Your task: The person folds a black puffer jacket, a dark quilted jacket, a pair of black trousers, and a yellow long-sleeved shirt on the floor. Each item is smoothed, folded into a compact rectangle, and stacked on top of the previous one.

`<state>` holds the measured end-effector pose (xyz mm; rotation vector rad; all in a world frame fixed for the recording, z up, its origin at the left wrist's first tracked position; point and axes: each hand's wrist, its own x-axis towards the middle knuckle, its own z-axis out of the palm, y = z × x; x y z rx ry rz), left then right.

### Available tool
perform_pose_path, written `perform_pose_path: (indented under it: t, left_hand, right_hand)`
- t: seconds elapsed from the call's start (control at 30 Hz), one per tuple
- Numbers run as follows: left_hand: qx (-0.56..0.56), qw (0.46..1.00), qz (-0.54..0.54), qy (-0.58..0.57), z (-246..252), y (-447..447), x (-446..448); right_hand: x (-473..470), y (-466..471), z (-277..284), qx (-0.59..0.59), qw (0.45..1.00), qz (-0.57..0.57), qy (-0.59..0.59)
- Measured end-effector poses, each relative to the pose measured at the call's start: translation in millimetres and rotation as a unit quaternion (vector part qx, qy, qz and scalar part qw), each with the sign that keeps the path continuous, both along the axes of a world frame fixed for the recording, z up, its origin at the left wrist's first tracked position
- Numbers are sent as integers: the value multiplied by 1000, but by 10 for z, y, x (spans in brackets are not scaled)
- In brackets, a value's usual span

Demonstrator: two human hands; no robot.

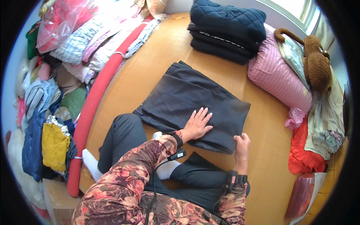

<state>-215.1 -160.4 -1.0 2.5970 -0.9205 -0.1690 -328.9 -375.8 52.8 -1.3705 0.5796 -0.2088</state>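
A pair of dark trousers (180,95), folded over, lies on a tan mat before my crossed legs, its waistband edge at the upper left. My left hand (197,123) rests flat on the dark cloth near its lower middle, fingers spread and pointing away from me. At the lower right corner of the trousers, my right hand (242,140) has its fingers curled, with thumb and forefinger pinching the edge of the cloth. Both wrists wear black straps with small devices and cables.
Folded dark clothes, topped by a quilted navy piece (227,17), are stacked at the back. A pink striped bolster (278,70) and a brown plush monkey (317,64) lie at right. Along the left runs a red padded rail (97,98), beyond it heaped clothes (56,146).
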Motion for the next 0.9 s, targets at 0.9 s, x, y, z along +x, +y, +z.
perform_pose_path:
  t: [0.9]
  left_hand:
    - [-169, 968, 110, 148, 40, 136, -565]
  right_hand:
    - [-191, -336, 327, 277, 943, 98, -154]
